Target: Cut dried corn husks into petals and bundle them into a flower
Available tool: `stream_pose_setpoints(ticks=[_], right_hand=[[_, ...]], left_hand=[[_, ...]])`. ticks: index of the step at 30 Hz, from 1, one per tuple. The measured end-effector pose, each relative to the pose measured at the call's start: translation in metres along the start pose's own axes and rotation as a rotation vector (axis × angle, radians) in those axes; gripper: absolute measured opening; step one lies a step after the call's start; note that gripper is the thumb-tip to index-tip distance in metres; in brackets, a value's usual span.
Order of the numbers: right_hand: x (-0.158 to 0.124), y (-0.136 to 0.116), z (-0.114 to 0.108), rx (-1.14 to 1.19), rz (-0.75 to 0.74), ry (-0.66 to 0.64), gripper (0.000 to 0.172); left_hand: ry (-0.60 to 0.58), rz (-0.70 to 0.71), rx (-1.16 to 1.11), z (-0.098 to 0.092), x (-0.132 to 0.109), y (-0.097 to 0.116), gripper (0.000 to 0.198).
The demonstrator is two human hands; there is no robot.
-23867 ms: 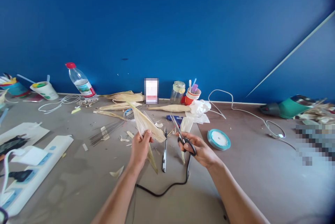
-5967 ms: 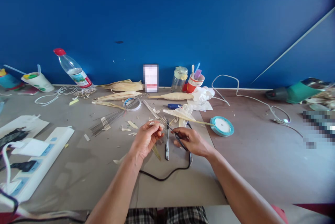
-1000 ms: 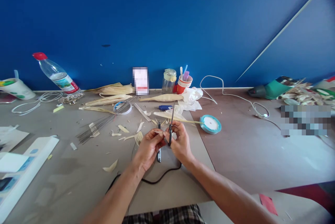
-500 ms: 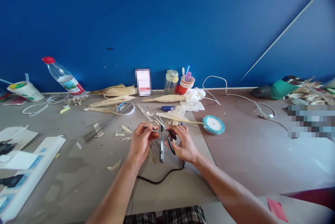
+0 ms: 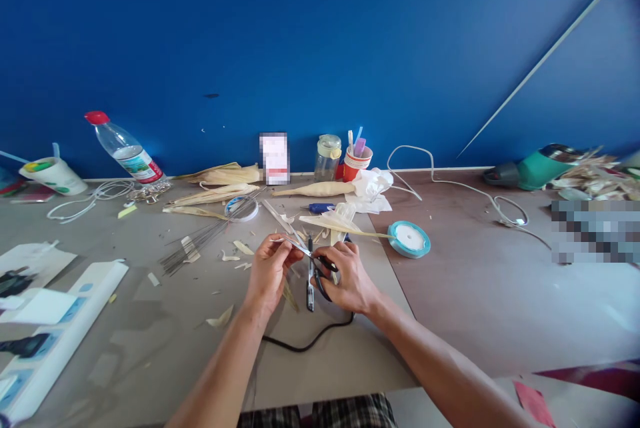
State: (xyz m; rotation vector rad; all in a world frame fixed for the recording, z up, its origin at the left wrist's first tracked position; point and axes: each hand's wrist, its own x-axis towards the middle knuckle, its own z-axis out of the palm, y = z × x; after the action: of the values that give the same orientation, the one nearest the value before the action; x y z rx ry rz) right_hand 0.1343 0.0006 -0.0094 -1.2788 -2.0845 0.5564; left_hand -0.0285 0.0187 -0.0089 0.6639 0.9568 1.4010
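My left hand (image 5: 269,272) pinches a small pale strip of dried husk (image 5: 278,239) between thumb and fingers above the table. My right hand (image 5: 347,276) grips black-handled scissors (image 5: 309,253), whose blades point up and left toward the strip and reach my left fingertips. A black pen (image 5: 311,275) lies on the table between my hands. Just behind them rests a cream husk flower on a thin stem (image 5: 340,223). A black cord (image 5: 305,343) curls on the table under my right wrist.
Dried husks (image 5: 220,187), a wire bundle (image 5: 200,243), a teal ribbon spool (image 5: 409,239), a jar (image 5: 327,157), an orange cup (image 5: 356,163) and a tilted water bottle (image 5: 126,150) stand behind. A white power strip (image 5: 55,335) is at left, a green heat gun (image 5: 535,168) at right.
Over the last second my hands drew slightly apart and the scissors tipped from upright to pointing left at the strip in my left hand. The view shifted a little.
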Motion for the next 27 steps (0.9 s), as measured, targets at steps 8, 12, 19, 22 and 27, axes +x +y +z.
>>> stream_pose_setpoints(ticks=[8, 12, 19, 22, 27], right_hand=[[0.0012, 0.0005, 0.0002, -0.011, 0.000, -0.008, 0.031], [0.0018, 0.0006, 0.0010, -0.017, 0.002, -0.014, 0.031], [0.0018, 0.0009, 0.0007, -0.013, -0.006, -0.005, 0.030], [0.0018, -0.0004, 0.0000, -0.006, -0.003, 0.001, 0.029], [0.0019, 0.0014, 0.0005, -0.014, 0.000, 0.006, 0.030]], left_hand=[[-0.015, -0.013, -0.011, -0.0020, 0.0002, -0.0029, 0.021], [-0.006, -0.004, -0.003, -0.0016, 0.0016, -0.0032, 0.021], [0.024, -0.013, 0.030, 0.0002, 0.0016, -0.0015, 0.024], [0.027, -0.008, 0.055, -0.0001, 0.0014, -0.0013, 0.023], [0.023, -0.006, 0.053, -0.0001, 0.0010, -0.0023, 0.024]])
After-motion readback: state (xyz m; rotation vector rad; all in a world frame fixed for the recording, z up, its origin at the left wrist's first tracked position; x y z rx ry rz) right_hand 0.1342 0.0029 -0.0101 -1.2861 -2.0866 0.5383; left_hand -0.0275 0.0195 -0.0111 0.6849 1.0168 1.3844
